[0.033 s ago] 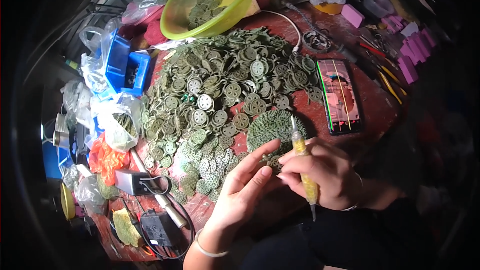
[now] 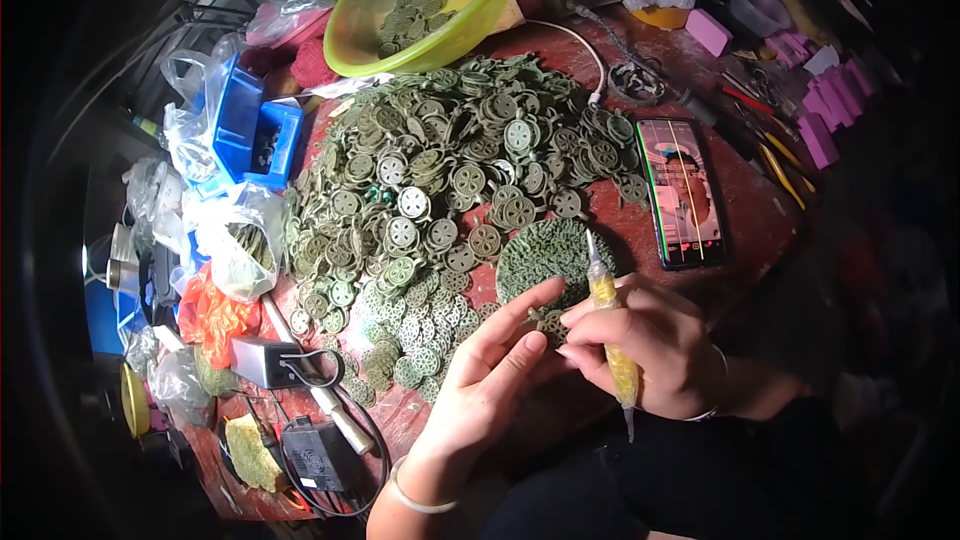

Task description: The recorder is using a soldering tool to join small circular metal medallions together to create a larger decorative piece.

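My left hand [image 2: 487, 390] is closed on a small openwork green metal piece [image 2: 550, 326], holding it at the near edge of a round pad [image 2: 543, 260] covered in greenish granules. My right hand [image 2: 668, 350] grips a double-ended pen-like tool [image 2: 614, 345], wrapped in yellow along its middle and held nearly upright, while its thumb and fingertips meet the piece. Beyond both hands spreads a big heap of green disc-shaped pieces [image 2: 440, 165], with a layer of thinner, lacy discs [image 2: 425, 325] on its near side.
Red worktable [image 2: 760, 225]; phone with lit screen [image 2: 678, 190] right of the pad; yellow basin [image 2: 470, 0] of discs behind; blue bins [image 2: 272, 145], plastic bags [image 2: 240, 240] and orange bag [image 2: 215, 320] left; black power unit [image 2: 312, 455] lower left; pliers [image 2: 785, 175] and pink blocks [image 2: 815, 135] right.
The picture on the phone's screen has changed slightly. Both hands are in nearly the same position, and the whole view is shifted very slightly.
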The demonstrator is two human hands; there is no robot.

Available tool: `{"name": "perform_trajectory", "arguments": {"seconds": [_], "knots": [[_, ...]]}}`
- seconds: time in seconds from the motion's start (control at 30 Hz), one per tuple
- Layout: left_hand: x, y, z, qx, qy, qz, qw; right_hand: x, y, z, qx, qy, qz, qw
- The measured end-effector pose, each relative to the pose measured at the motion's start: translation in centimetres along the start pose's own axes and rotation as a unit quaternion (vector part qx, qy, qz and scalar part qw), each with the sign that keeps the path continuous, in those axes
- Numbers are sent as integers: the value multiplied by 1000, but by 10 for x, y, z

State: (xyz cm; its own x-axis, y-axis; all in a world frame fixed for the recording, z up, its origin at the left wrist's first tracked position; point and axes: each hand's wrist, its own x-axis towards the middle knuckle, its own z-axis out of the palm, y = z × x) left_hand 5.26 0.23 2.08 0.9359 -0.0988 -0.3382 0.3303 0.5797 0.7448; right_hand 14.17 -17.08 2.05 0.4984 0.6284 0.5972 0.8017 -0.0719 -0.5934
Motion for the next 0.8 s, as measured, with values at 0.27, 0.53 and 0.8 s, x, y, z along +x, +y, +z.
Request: {"name": "perform_trajectory", "arguments": {"seconds": [0.27, 0.53, 0.8], "knots": [[-3, 2, -1, -13, -21, 6, 1000, 3, -3, 1, 3, -4, 6, 1000], [-1, -2, -5, -33, -47, 10, 998, 3, -1, -4, 14, -22, 6, 1000], [1, -2, -5, -13, -29, 20, 999, 6, 4, -8, 66, -34, 21, 997]]}}
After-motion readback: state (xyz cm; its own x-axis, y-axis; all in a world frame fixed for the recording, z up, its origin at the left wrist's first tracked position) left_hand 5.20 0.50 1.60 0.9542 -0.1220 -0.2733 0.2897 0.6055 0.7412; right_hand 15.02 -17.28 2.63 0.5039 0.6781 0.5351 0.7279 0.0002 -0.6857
